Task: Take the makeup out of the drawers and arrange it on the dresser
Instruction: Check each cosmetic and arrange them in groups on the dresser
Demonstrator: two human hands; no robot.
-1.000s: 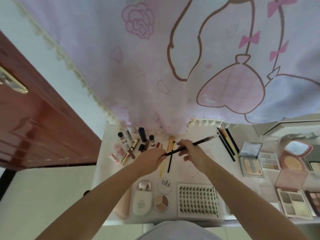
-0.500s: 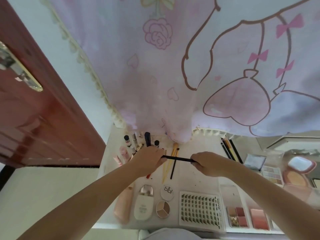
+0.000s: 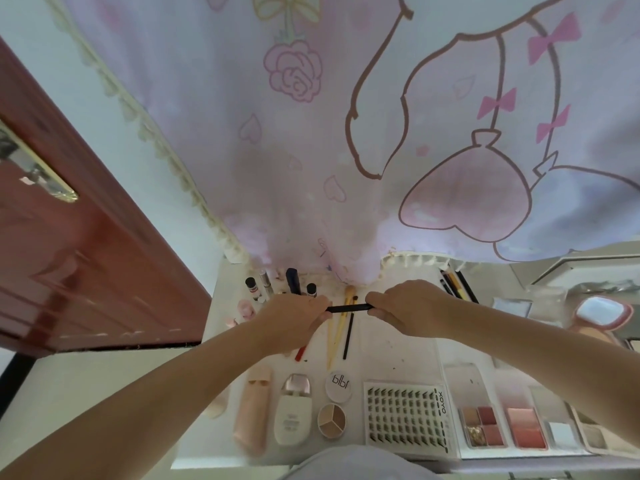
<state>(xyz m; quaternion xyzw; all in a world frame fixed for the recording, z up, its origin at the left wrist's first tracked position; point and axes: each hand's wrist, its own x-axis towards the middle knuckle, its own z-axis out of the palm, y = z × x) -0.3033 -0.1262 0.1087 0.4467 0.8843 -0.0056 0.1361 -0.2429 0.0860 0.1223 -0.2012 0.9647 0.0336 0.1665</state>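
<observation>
Hands, two of them, left (image 3: 298, 318) and right (image 3: 408, 308), each pinch one end of one black pencil (image 3: 349, 308) held level above the dresser (image 3: 391, 355), over two brushes (image 3: 341, 327), with four pencils (image 3: 457, 285) lying back right.

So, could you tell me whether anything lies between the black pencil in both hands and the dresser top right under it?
Yes. The black pencil, gripped by the left hand and right hand, sits crosswise over the yellow-handled brushes and a thin black brush lying on the dresser. Bare surface shows just right of them.
</observation>
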